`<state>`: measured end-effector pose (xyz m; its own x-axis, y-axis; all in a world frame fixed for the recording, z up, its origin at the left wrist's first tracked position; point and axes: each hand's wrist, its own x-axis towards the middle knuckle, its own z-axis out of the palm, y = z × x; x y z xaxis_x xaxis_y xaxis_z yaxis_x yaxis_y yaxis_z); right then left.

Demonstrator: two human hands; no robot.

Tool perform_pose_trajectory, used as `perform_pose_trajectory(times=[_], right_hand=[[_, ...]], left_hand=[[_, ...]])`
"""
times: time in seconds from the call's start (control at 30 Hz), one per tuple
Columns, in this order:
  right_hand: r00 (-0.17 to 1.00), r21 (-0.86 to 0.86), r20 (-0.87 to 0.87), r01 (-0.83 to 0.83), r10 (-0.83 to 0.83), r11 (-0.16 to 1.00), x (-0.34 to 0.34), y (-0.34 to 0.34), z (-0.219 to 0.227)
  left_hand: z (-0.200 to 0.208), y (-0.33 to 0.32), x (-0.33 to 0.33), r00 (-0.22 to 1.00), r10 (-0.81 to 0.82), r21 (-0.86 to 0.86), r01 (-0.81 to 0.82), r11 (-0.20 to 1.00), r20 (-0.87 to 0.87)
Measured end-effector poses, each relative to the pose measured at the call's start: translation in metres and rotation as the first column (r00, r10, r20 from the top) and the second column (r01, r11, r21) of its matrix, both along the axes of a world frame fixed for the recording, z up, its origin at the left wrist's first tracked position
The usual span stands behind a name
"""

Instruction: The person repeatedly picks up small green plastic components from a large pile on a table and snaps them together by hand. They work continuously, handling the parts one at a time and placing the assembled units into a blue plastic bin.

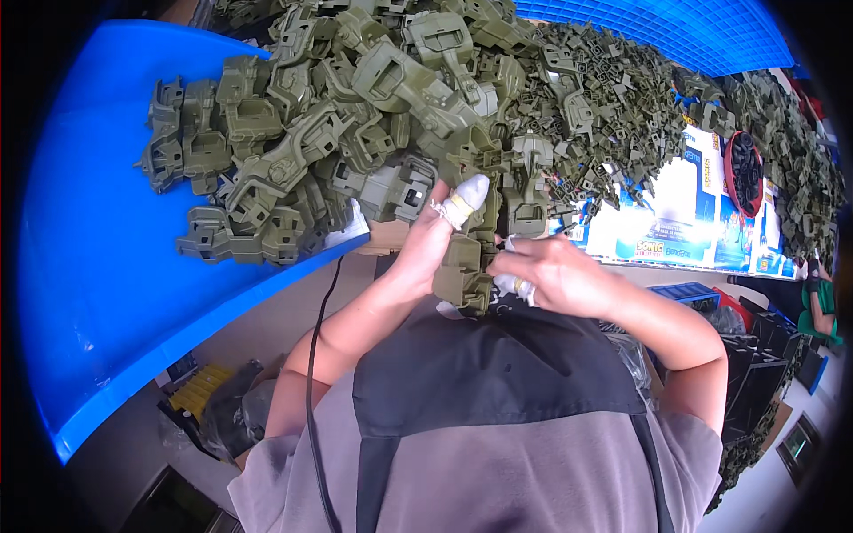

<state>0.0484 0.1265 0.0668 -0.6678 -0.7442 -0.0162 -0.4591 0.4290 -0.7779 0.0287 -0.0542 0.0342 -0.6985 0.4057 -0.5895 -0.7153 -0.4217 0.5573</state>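
My left hand [435, 244] and my right hand [555, 275] meet close to my chest, both closed on one olive-green plastic part [466, 266] held between them. A white wrap covers a fingertip of my left hand, and white wraps show on fingers of my right hand too. Just beyond the hands a large heap of big olive-green plastic parts [338, 115] lies on the work surface. To its right spreads a heap of small olive-green plastic pieces [622, 115].
A blue plastic sheet [89, 249] curves along the left under the big parts. Blue mesh [675, 27] stands at the back. Printed white-and-blue cardboard [684, 222] lies at right, a red-rimmed round container [745, 173] on it. Black crates [755, 373] stand lower right. A black cable [313, 373] hangs down.
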Motion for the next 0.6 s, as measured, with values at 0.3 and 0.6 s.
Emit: perform_pose_trajectory(times=[0.3,0.6], right_hand=[[0.997,-0.101,-0.077,-0.022,0.015,0.995,0.008,-0.003,-0.02],[0.551,0.025,-0.438,0.798,-0.711,0.603,-0.085,0.075,-0.08]], left_hand=[[0.002,-0.001,0.006,0.999,-0.005,-0.109,0.01,0.994,0.048],[-0.013,-0.019,-0.041,0.967,0.136,0.267,-0.075,0.961,-0.217]])
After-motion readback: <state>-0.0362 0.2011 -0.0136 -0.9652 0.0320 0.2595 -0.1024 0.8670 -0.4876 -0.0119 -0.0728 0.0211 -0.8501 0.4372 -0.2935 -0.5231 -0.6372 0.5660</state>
